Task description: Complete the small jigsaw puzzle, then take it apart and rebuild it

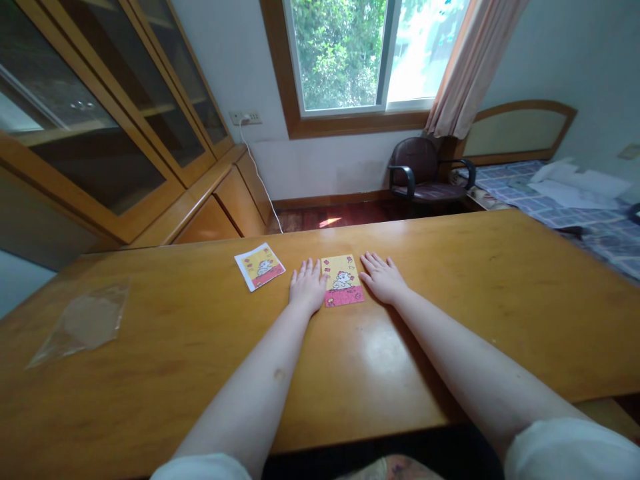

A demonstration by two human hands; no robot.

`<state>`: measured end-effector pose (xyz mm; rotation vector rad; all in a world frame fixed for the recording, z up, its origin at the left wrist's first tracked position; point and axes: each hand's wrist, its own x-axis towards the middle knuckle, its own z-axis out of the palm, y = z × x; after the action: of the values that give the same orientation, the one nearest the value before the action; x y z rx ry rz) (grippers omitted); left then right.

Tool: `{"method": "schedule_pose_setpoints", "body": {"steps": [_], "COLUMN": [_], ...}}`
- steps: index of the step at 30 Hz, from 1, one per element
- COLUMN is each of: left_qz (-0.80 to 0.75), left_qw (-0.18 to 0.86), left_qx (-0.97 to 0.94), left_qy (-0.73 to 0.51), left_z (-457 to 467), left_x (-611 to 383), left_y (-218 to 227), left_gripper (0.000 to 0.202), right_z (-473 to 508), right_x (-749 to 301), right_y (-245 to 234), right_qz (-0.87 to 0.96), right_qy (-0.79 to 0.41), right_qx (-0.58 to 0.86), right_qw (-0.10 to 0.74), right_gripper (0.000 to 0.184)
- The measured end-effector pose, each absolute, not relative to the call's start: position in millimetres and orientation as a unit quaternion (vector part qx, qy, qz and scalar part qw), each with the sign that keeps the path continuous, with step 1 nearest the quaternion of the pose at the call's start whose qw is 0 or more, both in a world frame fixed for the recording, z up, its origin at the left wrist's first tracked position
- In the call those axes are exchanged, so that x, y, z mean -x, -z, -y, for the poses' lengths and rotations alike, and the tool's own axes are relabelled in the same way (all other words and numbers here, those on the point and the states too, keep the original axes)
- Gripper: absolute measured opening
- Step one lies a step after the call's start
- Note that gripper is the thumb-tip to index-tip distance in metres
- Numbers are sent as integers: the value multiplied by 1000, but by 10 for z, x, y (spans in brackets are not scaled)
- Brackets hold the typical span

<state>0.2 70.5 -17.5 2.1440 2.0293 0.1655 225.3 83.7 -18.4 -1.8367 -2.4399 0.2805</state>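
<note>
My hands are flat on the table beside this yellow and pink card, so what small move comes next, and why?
I'd probably lift your left hand straight up: it rests right at the left edge of the yellow-and-pink rectangular cartoon card, so a sideways slide could nudge it. The card lies flat, and your right hand rests palm-down near its other edge.

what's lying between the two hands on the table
In the head view, a yellow-and-pink picture lies flat on the table between the left hand and right hand.
</note>
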Motion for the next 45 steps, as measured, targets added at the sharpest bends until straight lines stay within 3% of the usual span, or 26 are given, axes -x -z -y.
{"method": "schedule_pose_setpoints", "body": {"steps": [23,32,35,38,45], "left_qz": [-668,-772,-823,-840,-813], "left_qw": [93,-11,-34,10,15], "left_qx": [-738,-627,-556,-535,-575], "left_qy": [-7,-101,-110,-88,-84], "left_z": [-735,-766,-769,-781,-789], "left_x": [146,168,306,413,349], "left_y": [174,140,99,87,70], "left_gripper": [60,61,65,63,54], "right_z": [-866,-1100,-1167,-1200,-1200], "right_x": [-2245,-2163,-2172,-2220,-2181], "right_y": [251,180,159,159,163], "right_qz": [783,734,728,733,758], "right_qy": [-90,-103,-113,-120,-153], "right_qx": [614,670,674,662,614], "right_qw": [33,44,63,97,157], "right_gripper": [62,59,58,54,43]}}
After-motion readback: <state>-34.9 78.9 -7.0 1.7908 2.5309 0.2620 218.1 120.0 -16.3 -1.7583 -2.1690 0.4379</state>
